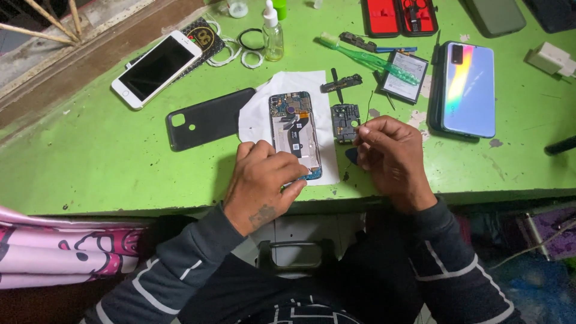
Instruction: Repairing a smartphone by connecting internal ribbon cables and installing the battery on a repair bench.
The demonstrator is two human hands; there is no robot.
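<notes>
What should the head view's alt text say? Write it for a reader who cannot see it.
A person's left hand steadies an opened phone on white paper while the right hand pinches a thin tool. A black back cover, white phone and iridescent phone lie on the green table.

The painted wooden worktop (120, 162) is bright green, chipped pale in spots. A white paper sheet (258, 117) lies under the opened phone with its silver plate and blue-edged circuit board (294, 135). Beside it sits a matte black plastic back cover (207, 118). The slab phone with white bezel (157, 68) has a black screen. The glossy phone back (469, 89) shimmers pale blue with a rainbow streak. The open tool case (384, 17) is red inside. Both sleeves (180, 270) are dark grey with white lines.
</notes>
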